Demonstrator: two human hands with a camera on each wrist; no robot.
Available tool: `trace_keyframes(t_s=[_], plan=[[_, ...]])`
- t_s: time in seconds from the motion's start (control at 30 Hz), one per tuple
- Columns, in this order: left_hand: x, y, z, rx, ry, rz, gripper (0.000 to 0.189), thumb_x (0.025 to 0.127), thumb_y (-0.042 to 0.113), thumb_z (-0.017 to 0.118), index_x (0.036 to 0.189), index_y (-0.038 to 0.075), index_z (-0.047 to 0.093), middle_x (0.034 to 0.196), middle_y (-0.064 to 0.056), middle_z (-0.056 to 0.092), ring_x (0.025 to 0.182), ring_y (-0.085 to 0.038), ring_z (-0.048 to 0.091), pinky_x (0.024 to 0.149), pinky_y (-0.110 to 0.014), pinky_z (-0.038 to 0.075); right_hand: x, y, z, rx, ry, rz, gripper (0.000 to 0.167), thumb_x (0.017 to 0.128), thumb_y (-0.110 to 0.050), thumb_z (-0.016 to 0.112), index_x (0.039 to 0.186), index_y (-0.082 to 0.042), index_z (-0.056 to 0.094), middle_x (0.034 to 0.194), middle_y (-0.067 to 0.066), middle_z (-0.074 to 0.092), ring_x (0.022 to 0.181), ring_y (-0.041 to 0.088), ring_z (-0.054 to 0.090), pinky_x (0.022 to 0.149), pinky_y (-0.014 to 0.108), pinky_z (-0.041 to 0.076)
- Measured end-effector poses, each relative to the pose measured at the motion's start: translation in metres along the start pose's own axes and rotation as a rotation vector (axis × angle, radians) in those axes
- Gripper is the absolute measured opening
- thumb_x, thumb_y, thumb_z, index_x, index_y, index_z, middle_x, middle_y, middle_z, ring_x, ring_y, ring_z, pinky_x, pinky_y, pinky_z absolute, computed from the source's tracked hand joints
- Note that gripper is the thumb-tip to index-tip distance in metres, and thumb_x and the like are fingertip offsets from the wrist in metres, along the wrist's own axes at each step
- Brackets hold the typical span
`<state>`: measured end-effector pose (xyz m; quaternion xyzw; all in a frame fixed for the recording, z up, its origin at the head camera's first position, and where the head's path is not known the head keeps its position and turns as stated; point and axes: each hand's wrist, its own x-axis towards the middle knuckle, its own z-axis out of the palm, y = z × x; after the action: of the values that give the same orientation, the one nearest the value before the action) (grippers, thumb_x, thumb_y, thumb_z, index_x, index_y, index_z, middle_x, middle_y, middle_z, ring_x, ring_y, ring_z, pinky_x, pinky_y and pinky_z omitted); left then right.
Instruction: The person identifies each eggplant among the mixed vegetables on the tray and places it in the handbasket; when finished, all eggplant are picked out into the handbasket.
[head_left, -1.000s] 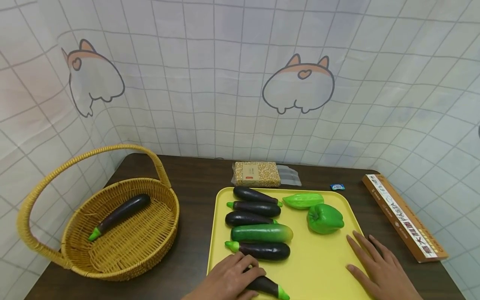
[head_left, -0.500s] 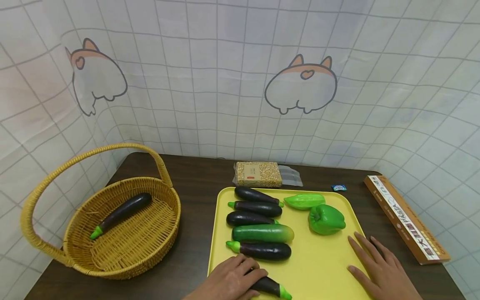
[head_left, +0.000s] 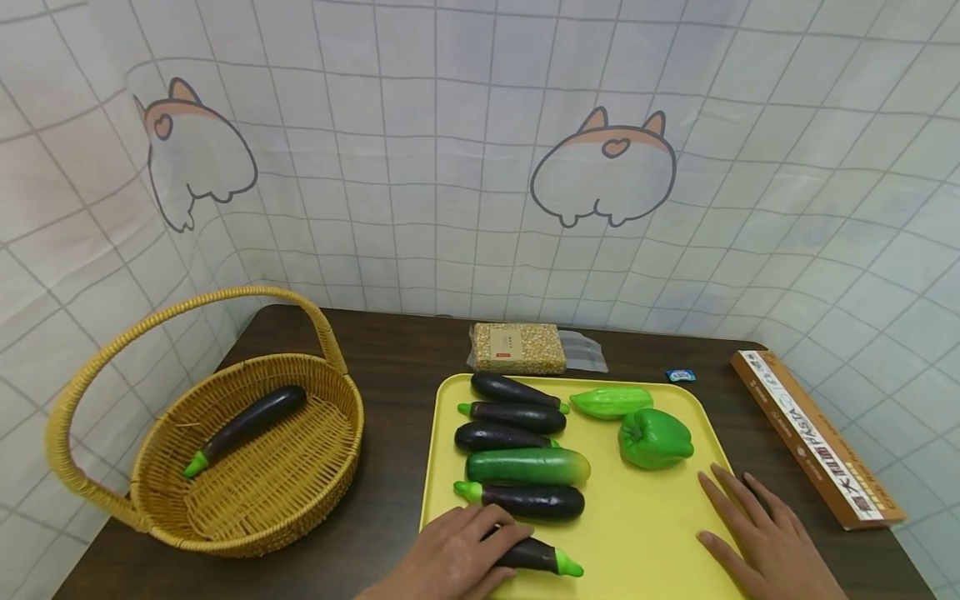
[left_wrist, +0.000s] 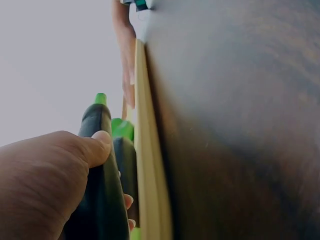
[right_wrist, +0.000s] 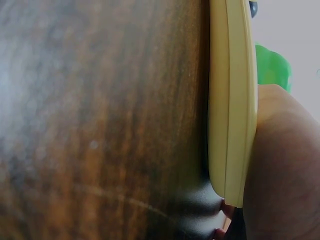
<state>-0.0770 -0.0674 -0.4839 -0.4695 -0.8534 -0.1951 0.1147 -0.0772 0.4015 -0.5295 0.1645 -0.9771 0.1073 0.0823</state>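
Note:
My left hand (head_left: 450, 554) holds a dark eggplant (head_left: 528, 553), its green stem end pointing right, over the near left of a yellow tray (head_left: 637, 542). In the left wrist view the thumb (left_wrist: 100, 150) lies along the eggplant and fingertips show on its other side. Just beyond the hand, another eggplant (head_left: 532, 502) lies next to a green cucumber-like vegetable (head_left: 525, 467); several more eggplants are lined up behind. My right hand (head_left: 772, 542) rests at the tray's right edge, fingers spread. In front of it sit a green bell pepper (head_left: 656, 439) and a light green ridged gourd (head_left: 613, 402).
On the left stands a wicker basket (head_left: 348, 450) with a tall handle and one eggplant (head_left: 251, 425) inside. A pack of yellow grains (head_left: 521, 348) lies behind the tray, near a small blue packet (head_left: 680, 376). A long pasta box (head_left: 817, 442) lies along the right side.
The left hand and its eggplant have shifted slightly upward in the head view during the last half second. The right hand stays in place. The head view has drifted a little.

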Motion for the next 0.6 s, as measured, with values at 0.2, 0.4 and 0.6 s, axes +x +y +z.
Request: trace_keyframes(t_s=[0.2, 0.4, 0.6], plan=[[-0.001, -0.001, -0.009, 0.005, 0.041, -0.048, 0.044, 0.104, 0.031, 0.072, 0.144, 0.018, 0.061, 0.123, 0.005, 0.060, 0.106, -0.012, 0.061, 0.088, -0.034, 0.054, 0.000, -0.001, -0.002, -0.004, -0.006, -0.001, 0.075, 0.106, -0.044, 0.064, 0.170, -0.030, 0.026, 0.172, 0.001, 0.024, 0.148, 0.050, 0.028, 0.120, 0.067, 0.000], [-0.003, -0.005, -0.020, 0.027, 0.058, -0.078, 0.047, 0.101, 0.029, 0.076, 0.144, 0.018, 0.061, 0.125, 0.003, 0.063, 0.105, -0.015, 0.062, 0.086, -0.036, 0.054, 0.000, -0.001, -0.003, -0.008, -0.012, -0.008, 0.075, 0.107, -0.043, 0.063, 0.170, -0.028, 0.025, 0.173, 0.002, 0.023, 0.147, 0.051, 0.028, 0.120, 0.068, -0.001], [-0.006, -0.011, -0.030, 0.032, 0.079, -0.104, 0.047, 0.099, 0.027, 0.078, 0.143, 0.017, 0.063, 0.127, 0.002, 0.063, 0.103, -0.015, 0.061, 0.085, -0.038, 0.055, 0.000, 0.002, -0.001, -0.005, 0.007, -0.009, 0.075, 0.106, -0.043, 0.065, 0.170, -0.029, 0.028, 0.172, 0.000, 0.024, 0.149, 0.048, 0.027, 0.122, 0.064, -0.002]])
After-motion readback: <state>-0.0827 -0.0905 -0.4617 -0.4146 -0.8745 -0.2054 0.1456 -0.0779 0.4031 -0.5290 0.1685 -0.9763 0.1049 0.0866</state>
